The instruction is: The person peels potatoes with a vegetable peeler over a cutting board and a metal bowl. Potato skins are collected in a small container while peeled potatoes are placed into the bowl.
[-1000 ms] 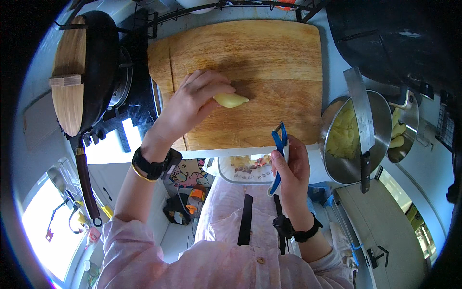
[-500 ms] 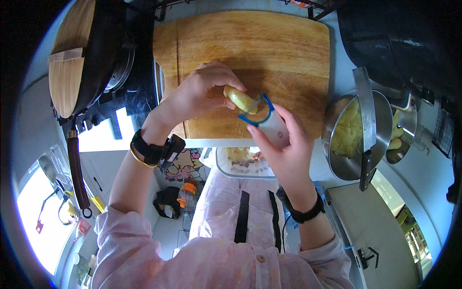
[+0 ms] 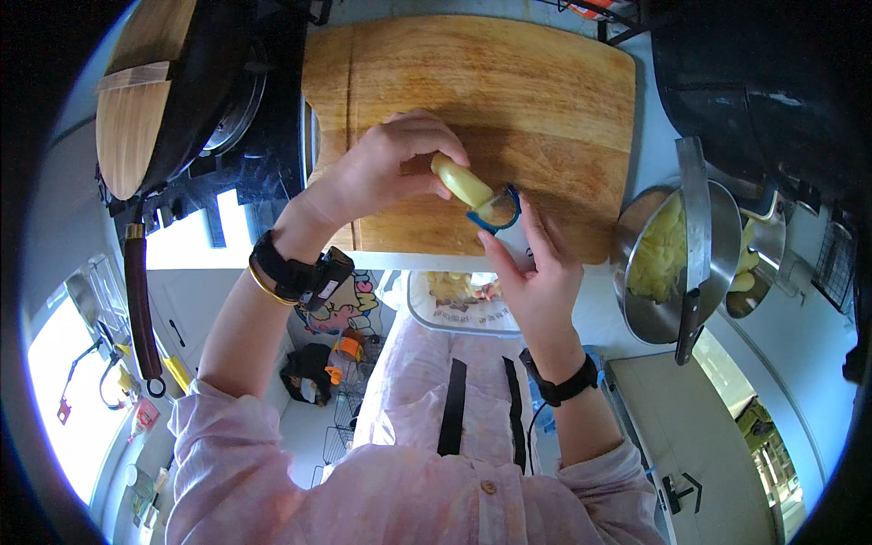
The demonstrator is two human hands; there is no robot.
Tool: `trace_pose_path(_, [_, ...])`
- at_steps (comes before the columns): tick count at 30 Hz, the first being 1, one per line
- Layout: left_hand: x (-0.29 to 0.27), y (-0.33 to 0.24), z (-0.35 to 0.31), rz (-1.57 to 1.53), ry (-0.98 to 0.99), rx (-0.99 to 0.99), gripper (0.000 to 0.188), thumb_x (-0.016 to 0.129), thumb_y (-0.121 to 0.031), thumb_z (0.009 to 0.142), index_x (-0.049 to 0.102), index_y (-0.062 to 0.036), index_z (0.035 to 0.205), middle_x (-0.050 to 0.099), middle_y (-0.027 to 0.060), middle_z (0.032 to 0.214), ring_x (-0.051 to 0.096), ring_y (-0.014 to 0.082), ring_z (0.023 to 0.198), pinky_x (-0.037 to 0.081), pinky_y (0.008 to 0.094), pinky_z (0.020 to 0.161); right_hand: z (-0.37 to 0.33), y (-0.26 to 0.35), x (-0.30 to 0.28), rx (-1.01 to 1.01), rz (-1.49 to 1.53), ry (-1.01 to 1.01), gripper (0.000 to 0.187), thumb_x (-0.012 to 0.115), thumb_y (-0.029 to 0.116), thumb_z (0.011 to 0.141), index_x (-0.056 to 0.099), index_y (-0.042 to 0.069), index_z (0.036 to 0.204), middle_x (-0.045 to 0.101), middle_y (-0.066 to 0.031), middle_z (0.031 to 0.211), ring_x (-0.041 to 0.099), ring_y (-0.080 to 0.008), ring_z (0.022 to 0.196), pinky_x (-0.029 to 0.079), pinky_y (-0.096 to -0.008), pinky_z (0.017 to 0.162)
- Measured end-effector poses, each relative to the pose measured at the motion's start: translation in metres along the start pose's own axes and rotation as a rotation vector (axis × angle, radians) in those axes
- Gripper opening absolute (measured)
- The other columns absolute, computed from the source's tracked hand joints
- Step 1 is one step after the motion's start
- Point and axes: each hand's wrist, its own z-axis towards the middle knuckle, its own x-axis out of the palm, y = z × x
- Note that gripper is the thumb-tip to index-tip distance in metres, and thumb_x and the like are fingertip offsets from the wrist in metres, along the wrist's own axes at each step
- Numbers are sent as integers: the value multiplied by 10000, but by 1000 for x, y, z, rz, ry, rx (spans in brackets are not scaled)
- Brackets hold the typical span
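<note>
My left hand [image 3: 420, 153] is closed round one end of a pale yellow, peeled-looking potato [image 3: 461, 182], held over the wooden cutting board [image 3: 509, 82]. In my right hand [image 3: 538, 268] is a peeler with a white body and blue rim [image 3: 518, 207]. Its head meets the potato's free end, and a thin pale piece shows in its opening. My fingers and thumb hide part of the peeler's handle. Below the counter edge, in front of my legs, is a clear-rimmed bin [image 3: 413, 307] with yellowish scraps inside.
To the right, a cleaver [image 3: 695, 218] lies across a steel bowl [image 3: 731, 259] of pale yellow slices [image 3: 658, 259]. Beyond it stands a smaller metal container [image 3: 770, 241] with several pale pieces. A dark wok [image 3: 202, 109] with a wooden lid or board [image 3: 132, 136] stands on the left.
The peeler has turned and shifted slightly against the potato, its blue rim now more upright. Both hands keep their holds. The whole view has shifted a little.
</note>
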Motion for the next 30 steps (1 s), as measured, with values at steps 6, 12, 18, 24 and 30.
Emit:
trace_pose_path(6, [-1, 3, 2, -42, 45, -67, 372, 866, -32, 788, 733, -38, 1136, 710, 81, 1120, 660, 253, 1077, 534, 357, 943, -21, -5, -5, -5, -151, 77, 629, 829, 346, 871, 645, 32, 1384, 641, -105, 888, 674, -280, 685, 535, -371, 563])
trace_pose_path(12, [-2, -9, -5, 1, -8, -111, 340, 837, -79, 845, 711, -75, 1161, 698, 83, 1154, 659, 262, 1090, 540, 366, 950, -15, 8, -30, 28, 34, -25, 669, 885, 246, 818, 630, 21, 1393, 651, -124, 912, 682, -281, 709, 541, -368, 581])
trace_pose_path(18, [4, -28, -21, 181, -132, -142, 329, 816, -9, 827, 687, -65, 1125, 675, 101, 1223, 654, 301, 1167, 545, 383, 998, -12, 20, -44, 227, 181, -19, 586, 882, 148, 841, 626, -17, 1342, 674, -143, 988, 683, -261, 817, 547, -356, 678])
trace_pose_path(24, [6, -28, -38, 306, -191, -91, 305, 790, 25, 846, 668, -72, 1107, 653, 92, 1308, 635, 312, 1257, 559, 386, 1019, -18, 19, -40, 249, 308, -26, 577, 885, 129, 844, 626, -22, 1336, 678, -131, 1004, 672, -230, 855, 545, -340, 715])
trace_pose_path(30, [20, -34, -44, 119, -370, -283, 285, 821, -84, 872, 681, -59, 1120, 683, 97, 1235, 635, 293, 1215, 552, 386, 999, -19, 19, -40, 218, 274, 60, 589, 892, 143, 835, 626, -12, 1337, 689, -149, 1030, 693, -254, 878, 559, -347, 733])
